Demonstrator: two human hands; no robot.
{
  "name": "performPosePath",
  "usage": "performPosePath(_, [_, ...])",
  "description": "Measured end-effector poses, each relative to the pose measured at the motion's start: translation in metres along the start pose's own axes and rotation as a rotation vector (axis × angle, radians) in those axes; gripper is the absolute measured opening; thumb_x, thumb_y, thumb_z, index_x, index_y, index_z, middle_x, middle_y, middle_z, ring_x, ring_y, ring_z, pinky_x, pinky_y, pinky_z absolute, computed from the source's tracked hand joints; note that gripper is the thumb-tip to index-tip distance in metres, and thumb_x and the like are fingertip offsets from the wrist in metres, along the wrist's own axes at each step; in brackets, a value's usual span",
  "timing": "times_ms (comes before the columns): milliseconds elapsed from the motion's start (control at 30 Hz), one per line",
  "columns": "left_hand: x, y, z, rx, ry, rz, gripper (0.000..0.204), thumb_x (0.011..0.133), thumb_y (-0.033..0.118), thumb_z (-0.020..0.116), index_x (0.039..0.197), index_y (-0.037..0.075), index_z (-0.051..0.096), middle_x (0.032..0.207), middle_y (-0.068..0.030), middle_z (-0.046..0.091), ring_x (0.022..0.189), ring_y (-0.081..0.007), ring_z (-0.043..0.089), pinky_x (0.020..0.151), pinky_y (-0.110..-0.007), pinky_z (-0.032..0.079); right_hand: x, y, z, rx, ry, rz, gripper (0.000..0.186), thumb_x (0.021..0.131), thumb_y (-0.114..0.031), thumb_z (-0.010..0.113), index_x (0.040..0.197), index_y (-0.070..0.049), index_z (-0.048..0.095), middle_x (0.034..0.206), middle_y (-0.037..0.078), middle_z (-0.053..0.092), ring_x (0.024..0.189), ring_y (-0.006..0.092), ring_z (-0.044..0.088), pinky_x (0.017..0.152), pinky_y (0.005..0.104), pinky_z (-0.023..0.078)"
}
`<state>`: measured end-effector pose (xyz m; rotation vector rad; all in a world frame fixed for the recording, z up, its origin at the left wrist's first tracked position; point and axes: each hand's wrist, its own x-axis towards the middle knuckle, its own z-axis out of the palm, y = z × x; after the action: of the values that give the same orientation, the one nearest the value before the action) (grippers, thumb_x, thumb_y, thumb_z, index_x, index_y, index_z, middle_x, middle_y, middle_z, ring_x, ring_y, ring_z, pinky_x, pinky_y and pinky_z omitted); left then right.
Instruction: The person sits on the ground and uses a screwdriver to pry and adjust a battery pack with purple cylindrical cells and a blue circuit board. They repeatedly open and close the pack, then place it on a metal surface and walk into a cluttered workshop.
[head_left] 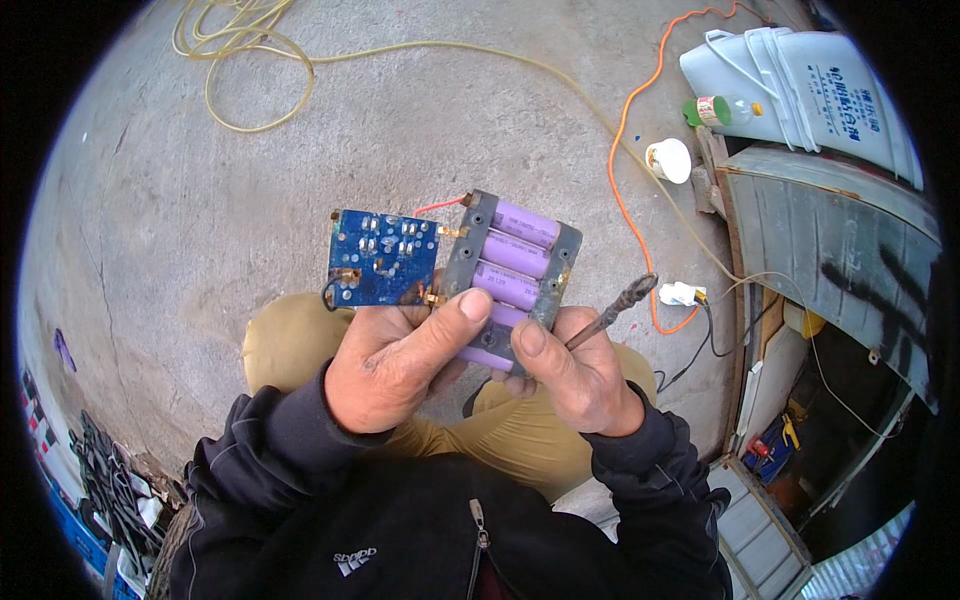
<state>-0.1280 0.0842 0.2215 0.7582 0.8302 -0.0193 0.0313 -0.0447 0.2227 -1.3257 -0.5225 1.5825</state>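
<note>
Between my hands is a battery pack [514,256], a row of several purple cylindrical cells set in dark grey end holders. A blue circuit board [385,262] hangs off its left side by metal tabs, and a red wire loops from the board to the pack's upper corner. My left hand [395,360] is closed on the pack, thumb pressed over a cell near the lower left. My right hand [575,370] grips the pack's lower right corner with its thumb. Tucked in that same hand is a thin dark rod-like tool [612,312] with a lumpy, blackened end, pointing up and right.
An orange cord [620,180] and a pale yellow hose [440,45] run over the concrete floor. On the right are a white power strip [683,293], a white cup [668,160], a green-labelled bottle [715,110], white buckets [800,85] and a metal cabinet [830,230]. Dark cables [115,480] lie lower left.
</note>
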Motion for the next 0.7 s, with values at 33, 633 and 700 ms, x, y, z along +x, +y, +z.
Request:
performPosePath(33, [0.0,0.0,0.001,-0.014,-0.005,0.027,0.042,0.102,0.042,0.063,0.099,0.001,0.071,0.068,0.0017,0.057,0.057,-0.0045,0.044,0.05,-0.023,0.03,0.0,0.001,0.0,-0.014,-0.005,-0.001,0.039,0.106,-0.036,0.057,0.115,0.0,0.067,0.079,0.0,0.061,0.069,0.006,0.053,0.058,0.0237,0.042])
performPosePath(633, [0.009,0.006,-0.005,-0.16,-0.072,0.13,0.027,0.101,0.008,0.063,0.124,-0.005,0.061,0.112,-0.0102,0.071,0.096,-0.013,0.067,0.083,-0.028,0.056,0.002,-0.003,0.001,-0.017,-0.056,0.067,0.035,0.105,-0.033,0.055,0.107,0.0,0.065,0.083,0.0,0.06,0.077,0.0069,0.052,0.066,0.0249,0.043])
performPosePath(700, [0.011,0.007,-0.005,-0.138,-0.046,0.164,0.029,0.1,0.008,0.064,0.125,-0.006,0.06,0.113,-0.0103,0.07,0.097,-0.0129,0.067,0.082,-0.028,0.056,0.002,-0.002,0.001,-0.004,-0.061,0.07,0.035,0.105,-0.033,0.054,0.11,0.001,0.064,0.084,0.0,0.059,0.077,0.007,0.052,0.066,0.0251,0.042])
